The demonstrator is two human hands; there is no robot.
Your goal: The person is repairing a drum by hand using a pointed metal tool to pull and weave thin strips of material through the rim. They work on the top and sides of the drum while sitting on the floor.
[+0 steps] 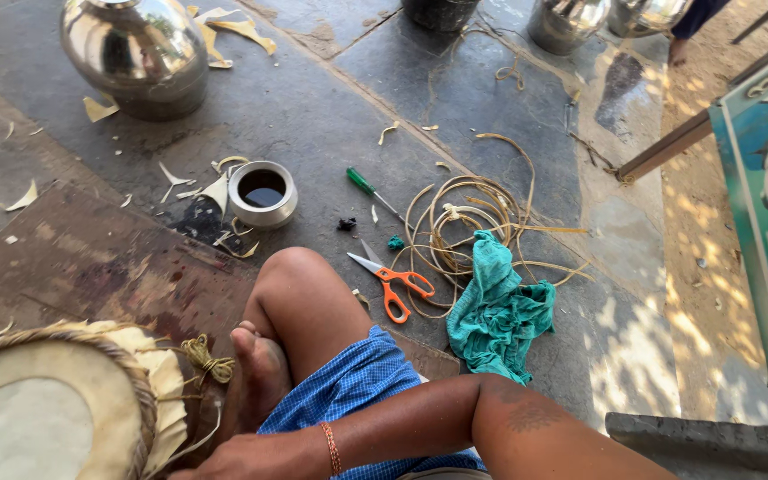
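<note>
My right hand (246,460) lies at the bottom edge, with a copper-coloured band on its wrist. It rests against the pale hide rim of a round drum (46,400) at the lower left. The frame edge cuts off the fingers, so I cannot tell whether they grip anything. My left hand is out of view. A knotted bit of cord (208,357) sits between the drum and my foot (260,373). My bent knee (300,289) rises in the middle, above blue checked cloth (357,382).
Orange-handled scissors (393,284), a green-handled screwdriver (371,189), a coil of tan strips (464,227) and a teal rag (500,316) lie right of my knee. A small steel cup (262,193) of dark liquid, a large steel pot (135,53) and hide scraps lie farther off. A dark board (91,258) lies under the drum.
</note>
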